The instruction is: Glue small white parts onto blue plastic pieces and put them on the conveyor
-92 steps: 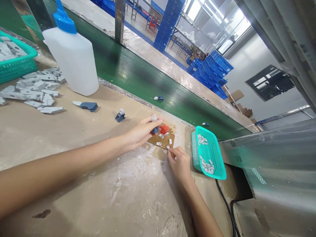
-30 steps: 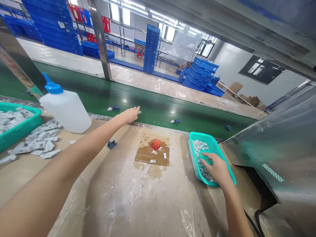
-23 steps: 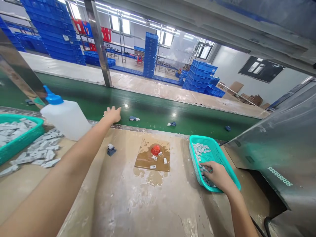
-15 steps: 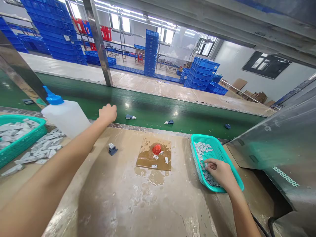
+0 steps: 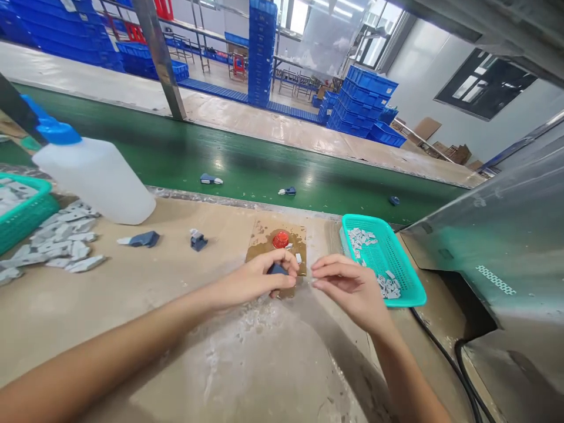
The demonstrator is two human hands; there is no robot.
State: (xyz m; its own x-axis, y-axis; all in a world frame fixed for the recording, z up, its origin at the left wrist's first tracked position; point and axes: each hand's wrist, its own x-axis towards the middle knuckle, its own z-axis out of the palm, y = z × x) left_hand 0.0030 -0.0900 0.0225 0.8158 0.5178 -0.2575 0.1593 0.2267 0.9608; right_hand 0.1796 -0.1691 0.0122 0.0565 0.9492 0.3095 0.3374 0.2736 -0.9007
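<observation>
My left hand is closed around a dark blue plastic part, partly hidden by the fingers, over the front of a wet brown board. Just to its right, my right hand has thumb and fingertips nearly together; whatever lies between them is too small to make out. A red round cap-like piece sits on the board, with small white pieces near it. Behind my right hand stands a green basket holding small white and grey pieces.
A white squeeze bottle with a blue nozzle stands at left, near loose grey-white parts and another green basket. Two blue-and-white parts lie on the table. Beyond, a green conveyor belt carries similar parts.
My left hand has come back from the belt's edge to the board and now holds a dark blue part. My right hand has left the green basket and moved left towards it. The view has shifted.
</observation>
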